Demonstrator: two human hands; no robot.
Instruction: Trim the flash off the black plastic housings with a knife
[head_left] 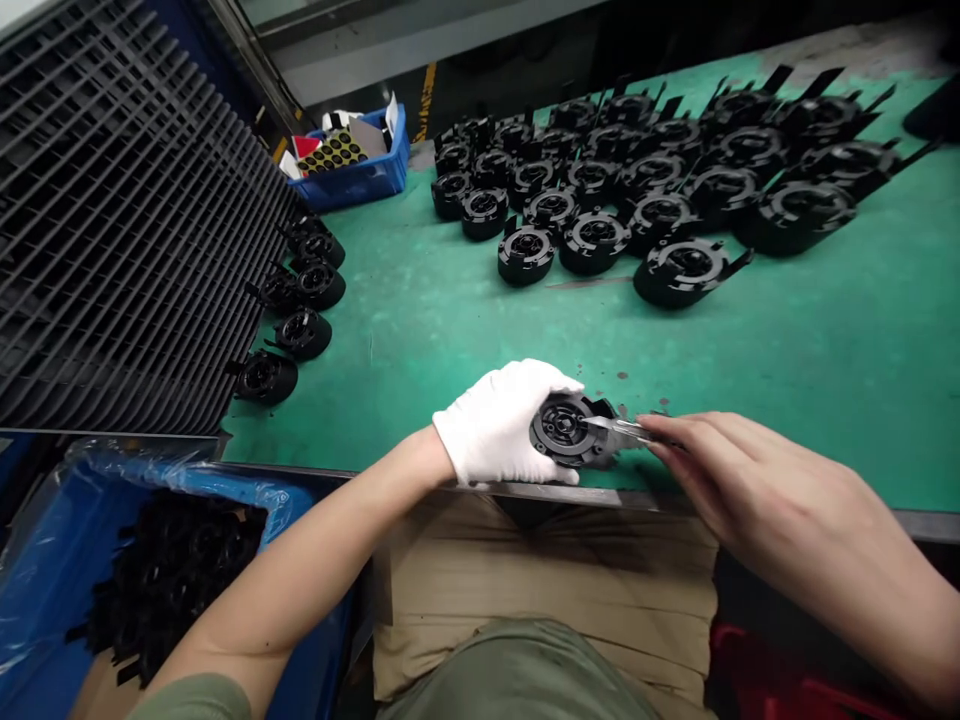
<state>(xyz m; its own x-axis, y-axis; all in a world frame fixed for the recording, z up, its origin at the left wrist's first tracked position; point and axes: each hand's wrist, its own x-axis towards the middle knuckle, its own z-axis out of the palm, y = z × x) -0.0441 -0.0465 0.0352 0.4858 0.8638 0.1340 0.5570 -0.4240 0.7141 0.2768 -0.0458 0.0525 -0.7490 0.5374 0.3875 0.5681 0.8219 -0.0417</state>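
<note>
My left hand [506, 425], in a white glove, is wrapped round the left side of a round black plastic housing [564, 428] at the table's front edge. The housing's ringed face, with a hub in the middle, is turned up towards me. Bare and ungloved, my right hand [739, 470] pinches a slim silver craft knife [619, 428] from the right. Its pointed tip reaches over the housing's face, close to the hub; whether it touches cannot be made out. Small dark specks lie on the green table beyond the housing.
Several similar black housings [596, 240] stand in rows on the green table [420, 330], with others [304, 332] beside a stack of grey grids [127, 220]. A blue box [352, 185] stands at the back. Lower left, a plastic-lined blue bin [289, 500] holds black parts [176, 570].
</note>
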